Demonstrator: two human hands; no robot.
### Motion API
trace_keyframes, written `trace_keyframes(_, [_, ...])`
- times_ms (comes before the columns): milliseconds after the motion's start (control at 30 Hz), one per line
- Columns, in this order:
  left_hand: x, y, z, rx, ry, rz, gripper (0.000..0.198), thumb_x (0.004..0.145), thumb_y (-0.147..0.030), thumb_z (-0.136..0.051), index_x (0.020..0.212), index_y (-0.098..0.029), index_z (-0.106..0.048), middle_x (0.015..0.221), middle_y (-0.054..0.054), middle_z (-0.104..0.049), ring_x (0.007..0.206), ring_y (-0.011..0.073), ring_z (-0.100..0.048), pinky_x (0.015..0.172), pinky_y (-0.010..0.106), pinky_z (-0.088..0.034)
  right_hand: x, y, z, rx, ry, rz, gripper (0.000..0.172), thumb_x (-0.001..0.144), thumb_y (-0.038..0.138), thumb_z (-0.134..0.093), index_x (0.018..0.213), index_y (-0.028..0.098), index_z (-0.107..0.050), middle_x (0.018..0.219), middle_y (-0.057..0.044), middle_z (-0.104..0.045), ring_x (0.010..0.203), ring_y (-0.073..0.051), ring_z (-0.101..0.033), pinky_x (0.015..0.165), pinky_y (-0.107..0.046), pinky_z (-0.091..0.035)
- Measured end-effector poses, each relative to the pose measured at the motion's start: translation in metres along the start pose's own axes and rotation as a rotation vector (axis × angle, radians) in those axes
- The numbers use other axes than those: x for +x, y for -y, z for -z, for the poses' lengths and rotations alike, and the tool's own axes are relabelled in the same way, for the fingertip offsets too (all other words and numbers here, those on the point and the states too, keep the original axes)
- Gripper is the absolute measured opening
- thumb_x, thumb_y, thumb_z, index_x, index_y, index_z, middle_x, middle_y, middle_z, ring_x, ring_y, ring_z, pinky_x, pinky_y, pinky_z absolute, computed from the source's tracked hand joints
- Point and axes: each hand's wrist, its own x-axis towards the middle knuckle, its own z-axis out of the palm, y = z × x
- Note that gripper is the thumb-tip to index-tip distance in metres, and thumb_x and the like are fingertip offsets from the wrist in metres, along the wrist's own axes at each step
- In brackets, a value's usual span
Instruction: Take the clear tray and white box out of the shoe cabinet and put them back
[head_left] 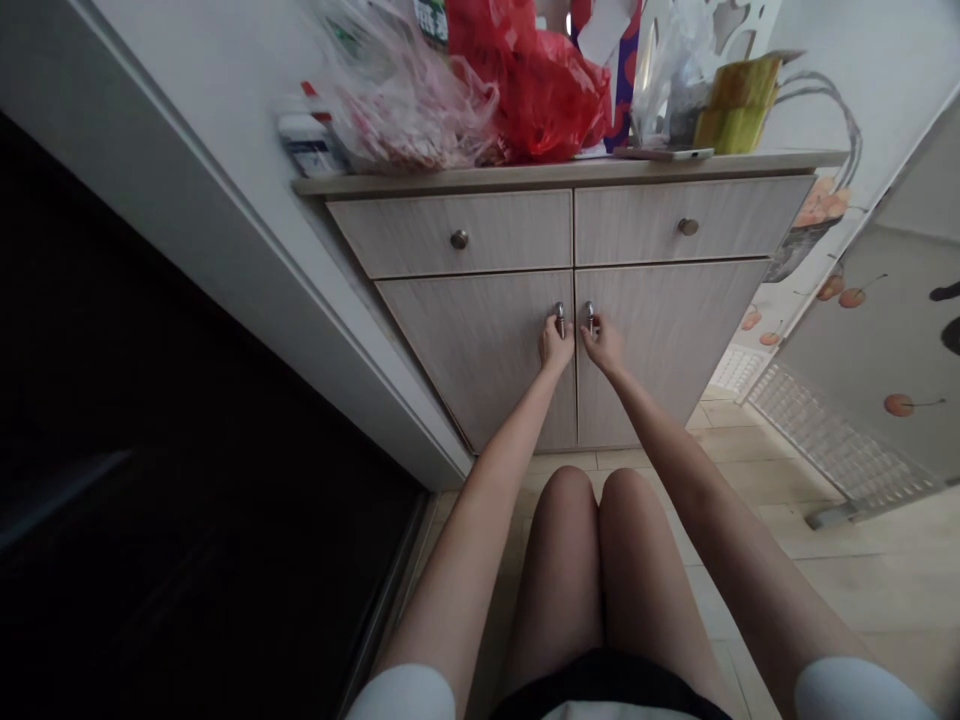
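A pale wood-grain cabinet stands before me, with its left door (487,350) and right door (667,340) both closed. My left hand (556,345) has its fingers curled round the metal handle (559,312) of the left door. On the other side of the centre seam, my right hand (604,343) grips the matching handle (590,311) of the right door. Above the doors are the left drawer (517,230) and the right drawer (630,220), each closed and fitted with a round knob.
On the cabinet top (465,180) lie a clear plastic bag (412,110), a red plastic bag (532,90), a white bottle (307,143), yellow tape rolls (739,100) and a flat phone-like object (664,154). A dark doorway is at left; a cherry-patterned panel (847,370) stands right.
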Motion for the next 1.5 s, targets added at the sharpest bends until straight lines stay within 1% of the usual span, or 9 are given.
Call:
trace_keyframes(100, [0.003,0.001,-0.003,0.083,0.053,-0.008,0.021,0.091,-0.017,-0.053,0.111,-0.015,-0.061,0.106,0.015,-0.069,0.101,0.0237,-0.066,0.091,0.036,-0.047,0.010,-0.002,-0.010,0.061,0.017,-0.041,0.034,0.090,0.042,-0.047,0.108,0.018,-0.063,0.099,-0.015,-0.069,0.089,-0.026,-0.064,0.084,-0.039,-0.048])
trace_keyframes(200, [-0.003,0.008,0.002,0.122,0.048,-0.059,0.017,0.094,-0.019,-0.049,0.103,-0.015,-0.064,0.100,0.014,-0.070,0.096,0.0232,-0.066,0.088,0.034,-0.047,0.007,-0.007,-0.011,0.107,-0.004,-0.041,0.036,0.092,0.044,-0.044,0.106,0.018,-0.064,0.098,-0.016,-0.070,0.088,-0.026,-0.066,0.083,-0.041,-0.049])
trace_keyframes(333, [-0.018,0.016,0.009,0.116,0.012,-0.100,0.016,0.094,-0.022,-0.051,0.100,-0.017,-0.065,0.096,0.013,-0.071,0.091,0.0223,-0.067,0.085,0.033,-0.047,-0.008,-0.008,-0.005,0.125,-0.014,-0.043,0.037,0.092,0.047,-0.044,0.104,0.018,-0.064,0.096,-0.015,-0.071,0.087,-0.027,-0.066,0.085,-0.044,-0.049])
trace_keyframes(500, [-0.038,0.018,0.022,0.048,-0.030,-0.120,0.015,0.093,-0.022,-0.053,0.095,-0.015,-0.066,0.092,0.013,-0.072,0.086,0.0210,-0.067,0.081,0.030,-0.047,-0.033,-0.005,0.010,0.204,-0.044,-0.061,0.039,0.092,0.052,-0.045,0.102,0.020,-0.065,0.098,-0.011,-0.071,0.082,-0.022,-0.066,0.079,-0.038,-0.050])
trace_keyframes(600, [-0.052,0.019,0.035,0.016,-0.032,-0.159,0.014,0.092,-0.024,-0.055,0.091,-0.016,-0.066,0.089,0.011,-0.073,0.082,0.0205,-0.068,0.079,0.029,-0.048,-0.048,-0.003,0.025,0.242,-0.039,-0.045,0.039,0.090,0.053,-0.046,0.102,0.021,-0.065,0.098,-0.010,-0.072,0.081,-0.022,-0.066,0.076,-0.036,-0.050])
trace_keyframes(767, [-0.083,0.027,0.062,-0.080,-0.038,-0.202,0.016,0.091,-0.030,-0.054,0.087,-0.018,-0.065,0.085,0.009,-0.074,0.081,0.0195,-0.070,0.077,0.029,-0.051,-0.074,0.004,0.056,0.211,-0.062,-0.016,0.039,0.090,0.053,-0.046,0.097,0.020,-0.065,0.093,-0.010,-0.072,0.083,-0.024,-0.066,0.080,-0.038,-0.049])
trace_keyframes(1033, [-0.133,0.041,0.113,-0.234,-0.153,-0.192,0.030,0.088,-0.043,-0.057,0.095,-0.016,-0.067,0.083,0.009,-0.074,0.079,0.0200,-0.072,0.076,0.031,-0.056,-0.116,0.010,0.107,0.054,-0.118,0.029,0.040,0.091,0.053,-0.046,0.097,0.020,-0.067,0.091,-0.011,-0.072,0.088,-0.026,-0.064,0.085,-0.042,-0.044])
trace_keyframes(1333, [-0.160,0.048,0.159,-0.282,-0.267,-0.129,0.044,0.081,-0.057,-0.062,0.093,-0.015,-0.068,0.079,0.008,-0.073,0.072,0.0193,-0.072,0.070,0.030,-0.059,-0.161,0.004,0.166,-0.038,-0.193,0.053,0.036,0.092,0.049,-0.047,0.094,0.021,-0.070,0.090,-0.009,-0.072,0.088,-0.025,-0.061,0.086,-0.042,-0.042])
trace_keyframes(1500, [-0.174,0.055,0.188,-0.225,-0.387,-0.131,0.048,0.078,-0.062,-0.062,0.091,-0.016,-0.068,0.076,0.008,-0.073,0.068,0.0192,-0.070,0.068,0.031,-0.058,-0.176,-0.002,0.191,-0.068,-0.230,0.032,0.033,0.090,0.046,-0.048,0.093,0.022,-0.070,0.087,-0.008,-0.072,0.088,-0.025,-0.061,0.088,-0.043,-0.042])
